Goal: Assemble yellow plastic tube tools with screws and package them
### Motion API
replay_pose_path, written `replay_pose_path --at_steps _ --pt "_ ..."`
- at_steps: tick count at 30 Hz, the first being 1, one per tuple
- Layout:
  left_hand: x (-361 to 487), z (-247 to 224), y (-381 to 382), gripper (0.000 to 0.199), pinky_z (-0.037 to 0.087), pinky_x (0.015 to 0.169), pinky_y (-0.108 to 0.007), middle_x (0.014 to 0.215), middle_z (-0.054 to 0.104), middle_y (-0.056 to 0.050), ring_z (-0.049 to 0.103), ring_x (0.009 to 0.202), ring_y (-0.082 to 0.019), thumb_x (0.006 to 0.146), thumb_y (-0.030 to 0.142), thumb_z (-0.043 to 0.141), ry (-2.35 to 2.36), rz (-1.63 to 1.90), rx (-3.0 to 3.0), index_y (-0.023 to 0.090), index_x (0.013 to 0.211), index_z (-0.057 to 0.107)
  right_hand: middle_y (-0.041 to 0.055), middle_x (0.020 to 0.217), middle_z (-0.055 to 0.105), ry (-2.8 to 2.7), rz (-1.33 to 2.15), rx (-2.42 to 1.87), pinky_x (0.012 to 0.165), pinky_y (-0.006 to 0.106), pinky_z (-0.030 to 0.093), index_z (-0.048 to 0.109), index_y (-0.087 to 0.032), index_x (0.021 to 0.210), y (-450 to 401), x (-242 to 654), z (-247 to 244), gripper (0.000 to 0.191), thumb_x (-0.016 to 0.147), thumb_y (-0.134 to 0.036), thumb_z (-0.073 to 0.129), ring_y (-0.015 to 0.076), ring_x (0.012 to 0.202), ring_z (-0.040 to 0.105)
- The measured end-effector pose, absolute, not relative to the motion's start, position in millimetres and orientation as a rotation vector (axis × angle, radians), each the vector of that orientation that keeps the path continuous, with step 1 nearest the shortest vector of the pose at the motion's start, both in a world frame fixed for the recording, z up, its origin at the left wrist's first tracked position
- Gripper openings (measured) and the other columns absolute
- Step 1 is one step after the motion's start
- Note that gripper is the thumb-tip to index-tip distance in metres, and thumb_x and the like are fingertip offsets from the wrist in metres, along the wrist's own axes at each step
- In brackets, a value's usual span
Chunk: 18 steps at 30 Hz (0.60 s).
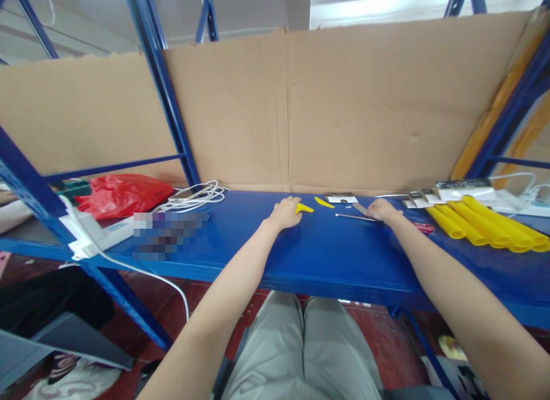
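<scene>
My left hand (285, 213) rests on the blue shelf with its fingers closed on a small yellow piece (305, 208), part of which sticks out to the right. My right hand (385, 210) is closed around one end of a flat grey blade-like strip (360, 208); the held end is hidden. A thin metal rod (354, 218) lies just in front of that strip, its right end reaching toward the right hand. Between the hands is a curved yellow piece (323, 203), apart from both. Tiny pale bits (348, 207) lie near the strip's tip.
Behind the hands lies a black-and-white card (341, 198). Right of my right hand are a red-handled tool (423, 227), several yellow tubes (490, 227) and packaged cards (464, 189). At left are white cables (193, 197), a red bag (124, 195) and a power strip (101, 234). Cardboard (344, 113) closes the back.
</scene>
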<state>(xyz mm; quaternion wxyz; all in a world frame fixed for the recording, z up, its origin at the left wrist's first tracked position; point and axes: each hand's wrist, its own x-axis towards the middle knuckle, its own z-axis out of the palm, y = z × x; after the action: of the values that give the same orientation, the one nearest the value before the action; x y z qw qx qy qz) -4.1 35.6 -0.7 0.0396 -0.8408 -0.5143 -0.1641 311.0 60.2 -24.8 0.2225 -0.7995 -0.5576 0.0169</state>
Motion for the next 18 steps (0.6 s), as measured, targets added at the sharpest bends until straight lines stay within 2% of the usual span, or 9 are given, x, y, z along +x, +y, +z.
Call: replay_pose_path --at_steps 4,9,14,18 --pt "-5.1 -2.7 38.6 0.051 0.041 0.100 -0.041 0.133 0.052 -0.015 0.050 0.122 -0.028 0.084 0.025 0.051 -1.561 -0.517 -2.583 0.014 0.134 0.047 0.0082 0.081 0.066 -1.494 0.018 -2.245 0.087 0.052 0.040 0.062 -0.020 0.080 49.6 300.2 -15.5 0.031 0.074 -0.050 0.061 0.0281 0.087 0.062" --pt "-5.6 -9.2 45.9 0.046 0.041 0.099 -0.037 0.127 0.056 -0.015 0.053 0.117 -0.027 0.084 0.024 0.053 -1.556 -0.446 -2.603 0.014 0.129 0.052 0.0084 0.086 0.068 -1.460 0.038 -2.016 0.070 0.032 0.046 0.060 -0.017 0.106 47.9 298.2 -14.5 0.033 0.074 -0.028 0.064 0.0220 0.079 0.062" --pt "-6.5 -15.3 51.1 0.045 0.043 0.096 -0.037 0.122 0.060 -0.014 0.057 0.115 -0.027 0.082 0.020 0.055 -1.647 -0.348 -2.604 0.016 0.127 0.053 0.0043 0.072 0.067 -1.468 0.161 -1.826 0.062 0.027 0.044 0.064 -0.015 0.099 45.2 284.6 -12.3 0.030 0.070 -0.020 0.068 0.0187 0.069 0.061" --pt "-6.9 -11.5 47.3 0.053 0.044 0.097 -0.034 0.125 0.059 -0.014 0.054 0.118 -0.026 0.079 0.013 0.053 -1.633 -0.359 -2.649 0.015 0.132 0.049 0.0015 0.067 0.062 -1.443 0.466 -1.658 0.053 0.024 0.040 0.064 -0.014 0.096 35.5 266.3 -8.0 0.029 0.068 -0.017 0.070 0.0138 0.059 0.055"
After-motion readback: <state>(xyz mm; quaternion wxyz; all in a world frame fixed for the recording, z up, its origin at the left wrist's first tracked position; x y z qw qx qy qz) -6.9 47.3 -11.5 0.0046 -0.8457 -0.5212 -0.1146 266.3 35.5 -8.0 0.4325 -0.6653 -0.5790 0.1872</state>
